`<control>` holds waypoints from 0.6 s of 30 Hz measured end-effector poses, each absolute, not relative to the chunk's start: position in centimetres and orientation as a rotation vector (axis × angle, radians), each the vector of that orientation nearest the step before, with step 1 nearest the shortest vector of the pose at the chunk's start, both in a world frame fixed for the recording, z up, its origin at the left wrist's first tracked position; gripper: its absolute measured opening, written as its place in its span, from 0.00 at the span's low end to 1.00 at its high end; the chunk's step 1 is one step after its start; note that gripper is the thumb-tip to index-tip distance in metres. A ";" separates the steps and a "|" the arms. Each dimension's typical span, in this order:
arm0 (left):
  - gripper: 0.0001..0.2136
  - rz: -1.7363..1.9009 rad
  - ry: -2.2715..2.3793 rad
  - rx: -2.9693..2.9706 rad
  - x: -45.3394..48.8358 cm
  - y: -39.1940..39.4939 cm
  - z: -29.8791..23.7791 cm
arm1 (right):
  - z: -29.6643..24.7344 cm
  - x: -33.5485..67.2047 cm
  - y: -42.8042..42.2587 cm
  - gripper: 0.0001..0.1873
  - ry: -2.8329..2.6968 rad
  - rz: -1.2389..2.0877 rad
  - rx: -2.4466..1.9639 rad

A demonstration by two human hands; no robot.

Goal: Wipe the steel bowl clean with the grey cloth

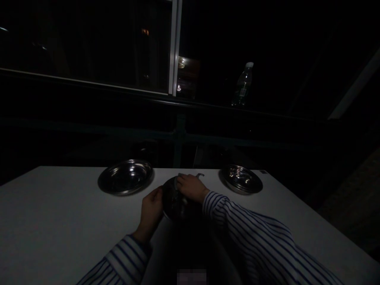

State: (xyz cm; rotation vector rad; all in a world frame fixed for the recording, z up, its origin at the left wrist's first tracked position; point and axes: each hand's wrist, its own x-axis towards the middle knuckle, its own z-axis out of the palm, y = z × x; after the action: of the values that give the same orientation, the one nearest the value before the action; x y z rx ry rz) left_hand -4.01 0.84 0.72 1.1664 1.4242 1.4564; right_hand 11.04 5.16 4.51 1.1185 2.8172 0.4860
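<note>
In the head view, a dark round metal vessel sits on the white table in front of me; shadow hides most of its inside. My left hand is closed on its left rim, thumb and fingers pinched there. Over the vessel's far side reaches my right hand, its fingers curled down around a greyish piece I cannot make out. Just past the right hand, a small curved metal end sticks out. Some pale bits show dimly inside the vessel.
A wide shiny metal bowl stands at the table's back left, and a smaller metal bowl at the back right. Behind the white table, a clear plastic bottle stands on a ledge by the window frame. The room is very dark.
</note>
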 end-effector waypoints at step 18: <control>0.17 1.342 1.444 1.257 -4.3 1.3 0.7 | 5.5 12.3 5.5 0.13 2.765 0.503 0.817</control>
State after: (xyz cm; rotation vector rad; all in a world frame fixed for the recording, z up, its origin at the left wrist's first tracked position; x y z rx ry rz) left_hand -4.30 1.30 0.73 1.2565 1.4444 1.3420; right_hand 12.26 5.48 5.52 0.8171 2.7653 0.5032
